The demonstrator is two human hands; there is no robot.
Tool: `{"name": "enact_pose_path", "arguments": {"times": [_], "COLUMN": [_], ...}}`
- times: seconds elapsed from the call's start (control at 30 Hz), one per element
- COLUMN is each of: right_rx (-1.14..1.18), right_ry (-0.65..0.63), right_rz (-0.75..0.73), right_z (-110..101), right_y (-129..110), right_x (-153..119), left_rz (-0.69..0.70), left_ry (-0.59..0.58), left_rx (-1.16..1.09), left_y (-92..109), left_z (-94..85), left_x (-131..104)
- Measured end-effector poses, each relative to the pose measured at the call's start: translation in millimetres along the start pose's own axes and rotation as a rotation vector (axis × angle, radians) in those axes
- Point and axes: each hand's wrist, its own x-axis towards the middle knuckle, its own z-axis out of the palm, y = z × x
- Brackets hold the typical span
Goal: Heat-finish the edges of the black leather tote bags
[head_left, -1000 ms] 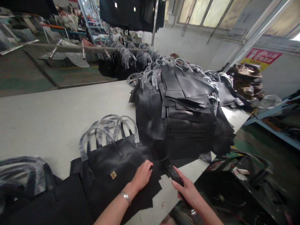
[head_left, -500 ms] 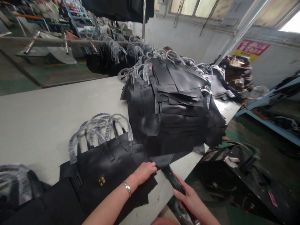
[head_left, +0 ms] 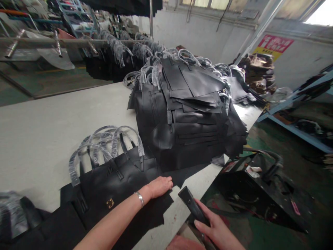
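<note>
A black bag panel [head_left: 104,187] lies on the table in front of me, with a gold clasp [head_left: 109,203] and plastic-wrapped handles [head_left: 106,139] along its top edge. My left hand [head_left: 160,186] rests at its right edge, fingers curled in on the material; the fingertips are partly hidden. In my right hand [head_left: 214,222] is a black tool [head_left: 191,203] with a wide, flat mouth, its lower end running out of view. The mouth points up toward the panels, apart from them, over the table's front edge.
A tall heap of black bag panels [head_left: 192,128] with wrapped handles stands beyond my hands. More wrapped handles [head_left: 15,211] show at the lower left. Below the table edge [head_left: 205,187] on the right sits a black machine [head_left: 260,194] with a hose. A blue rack [head_left: 293,128] stands further right.
My right hand has drawn the black tool back from a dark, glossy corner beside my left hand, uncovering pale tabletop. My left hand stays at the panel's edge. The view has shifted slightly.
</note>
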Motion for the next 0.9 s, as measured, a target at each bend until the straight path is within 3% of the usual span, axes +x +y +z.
{"name": "enact_pose_path", "arguments": {"times": [0.23,0.37,0.47,0.57,0.73,0.83,0.9], "right_rx": [0.004,0.014,-0.004,0.001,0.009,0.010,-0.028], "right_ry": [0.008,-0.051,-0.085,-0.087,-0.142,-0.164,-0.112], "right_rz": [0.049,0.066,0.094,0.094,0.094,0.111,0.086], "right_z": [12,17,24,31,28,27,32], "right_y": [-18,-29,-37,-45,-48,-48,-51], "right_x": [7,18,32,45,48,48,52], "left_rz": [-0.180,-0.304,-0.397,-0.378,-0.322,-0.348,-0.363], "left_ry": [0.179,0.341,0.457,0.546,0.620,0.590,0.550], "left_rx": [-0.119,-0.110,-0.058,-0.040,-0.044,0.030,0.092], "left_y": [7,8,9,8,7,9,9], "left_z": [-2.7,-0.7,11.0,24.4,32.7,34.4,34.6], "left_x": [0,-25,-50,-65,-71,-70,-70]}}
